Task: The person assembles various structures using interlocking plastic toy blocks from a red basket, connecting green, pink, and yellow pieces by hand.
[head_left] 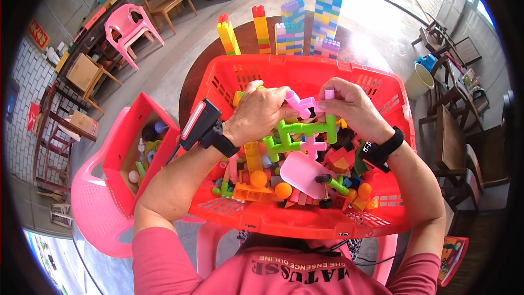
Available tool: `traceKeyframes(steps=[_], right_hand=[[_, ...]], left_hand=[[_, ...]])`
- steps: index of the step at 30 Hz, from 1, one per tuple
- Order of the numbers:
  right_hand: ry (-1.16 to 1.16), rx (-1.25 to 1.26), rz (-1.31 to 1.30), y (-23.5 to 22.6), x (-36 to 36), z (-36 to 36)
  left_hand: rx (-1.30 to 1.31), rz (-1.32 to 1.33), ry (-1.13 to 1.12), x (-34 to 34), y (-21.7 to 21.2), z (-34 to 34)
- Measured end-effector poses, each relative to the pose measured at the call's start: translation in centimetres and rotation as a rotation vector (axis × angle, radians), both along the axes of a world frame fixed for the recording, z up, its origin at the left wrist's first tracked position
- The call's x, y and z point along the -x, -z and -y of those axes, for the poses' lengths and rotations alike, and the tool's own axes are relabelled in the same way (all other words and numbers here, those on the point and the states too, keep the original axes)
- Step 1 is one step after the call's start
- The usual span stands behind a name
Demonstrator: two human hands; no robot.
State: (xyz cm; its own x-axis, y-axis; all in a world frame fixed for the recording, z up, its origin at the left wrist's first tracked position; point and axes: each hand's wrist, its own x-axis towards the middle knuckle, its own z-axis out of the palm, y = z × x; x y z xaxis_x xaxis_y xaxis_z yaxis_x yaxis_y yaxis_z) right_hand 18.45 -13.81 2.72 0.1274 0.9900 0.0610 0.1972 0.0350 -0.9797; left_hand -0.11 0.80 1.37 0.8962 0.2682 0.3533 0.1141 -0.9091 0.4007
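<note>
Above a red plastic basket (305,229) full of mixed toys, both of my hands are closed on pipe-shaped toy pieces. My left hand (259,110) grips a pink pipe piece (300,104) between thumb and fingers. Close beside it, my right hand (352,102) pinches another pink pipe piece (329,94). Green pipe pieces (303,128) lie just below the fingers and run up toward the right hand; whether they are joined to the pink ones is unclear. Nearer me in the basket are a pink scoop-like tray (303,175), an orange ball (283,190) and several loose blocks.
Behind the basket, towers of building bricks (326,19) stand on a round dark table (191,84). On my left, a red box (155,153) of small toys rests on a pink plastic chair (101,207). Wooden chairs (450,145) line the right side.
</note>
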Motion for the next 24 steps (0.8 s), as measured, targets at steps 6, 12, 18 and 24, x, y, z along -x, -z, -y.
traceKeyframes(steps=[6, 12, 18, 24], right_hand=[[0.059, 0.041, -0.016, 0.2, 0.4, 0.1], [0.055, 0.071, 0.001, 1.0, 0.5, 0.0], [0.064, 0.065, 0.042, 1.6, 0.6, -0.1], [0.074, 0.041, 0.088, 2.6, 0.8, -0.3]], left_hand=[[0.020, -0.072, 0.025, 0.1, 0.1, -0.4], [-0.090, -0.086, 0.039, 0.0, 1.2, -0.1], [-0.096, -0.130, 0.050, -0.5, 2.5, -0.2], [-0.083, -0.062, 0.103, -0.5, 3.5, -0.3]])
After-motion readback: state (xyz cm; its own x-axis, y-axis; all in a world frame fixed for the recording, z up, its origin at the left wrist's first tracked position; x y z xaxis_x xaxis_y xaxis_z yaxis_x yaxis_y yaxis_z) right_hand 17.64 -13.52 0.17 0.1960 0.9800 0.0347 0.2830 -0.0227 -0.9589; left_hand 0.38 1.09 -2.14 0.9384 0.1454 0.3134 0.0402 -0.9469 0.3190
